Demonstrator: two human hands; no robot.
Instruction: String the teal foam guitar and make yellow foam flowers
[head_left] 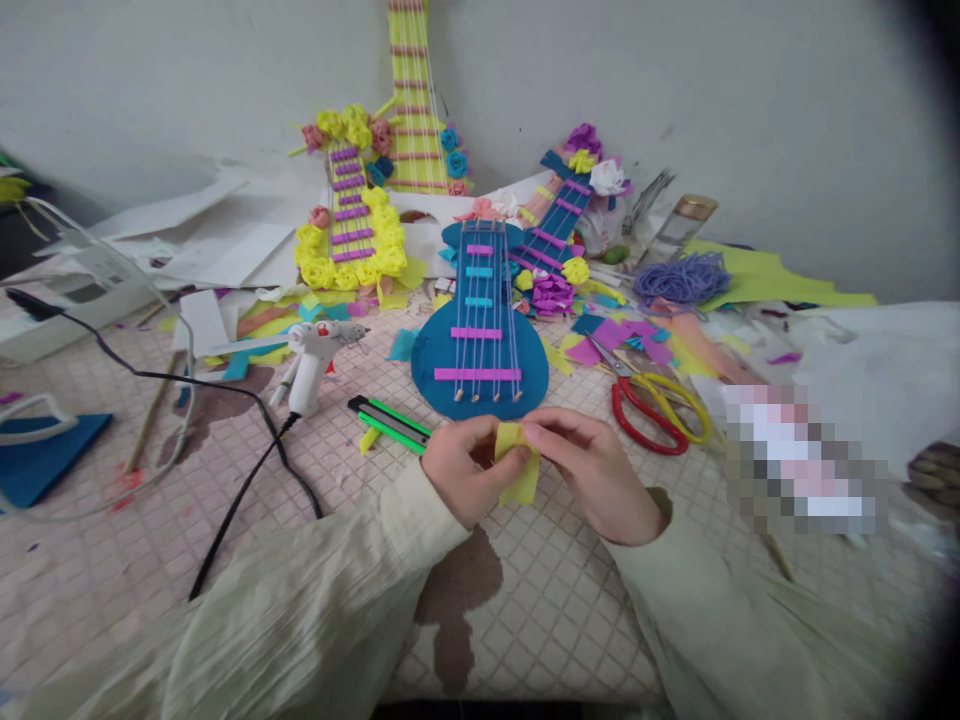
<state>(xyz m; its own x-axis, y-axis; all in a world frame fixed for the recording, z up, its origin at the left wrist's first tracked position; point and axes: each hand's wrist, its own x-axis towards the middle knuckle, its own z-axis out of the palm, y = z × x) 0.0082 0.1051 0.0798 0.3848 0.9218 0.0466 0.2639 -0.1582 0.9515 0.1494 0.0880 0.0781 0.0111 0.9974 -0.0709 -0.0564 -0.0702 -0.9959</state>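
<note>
Both hands meet over the near middle of the table, on a small strip of yellow crepe paper [519, 490]. My left hand [466, 470] pinches it with the thumb laid across its front. The fingertips of my right hand [592, 470] close on its upper right edge. Just beyond the hands lies a blue paper guitar [480, 350] with pink and light blue bars and pale strings. A green box cutter [390, 422] lies left of my left hand. To the right of my right hand are scissors [652, 412] with one red and one yellow handle.
A white glue gun [307, 365] stands at left, its black cord [247, 500] running toward me. Decorated paper guitars, one with yellow flowers [330, 265], line the back. Purple yarn [681, 277], a jar [684, 225] and paper scraps [622, 342] lie at right.
</note>
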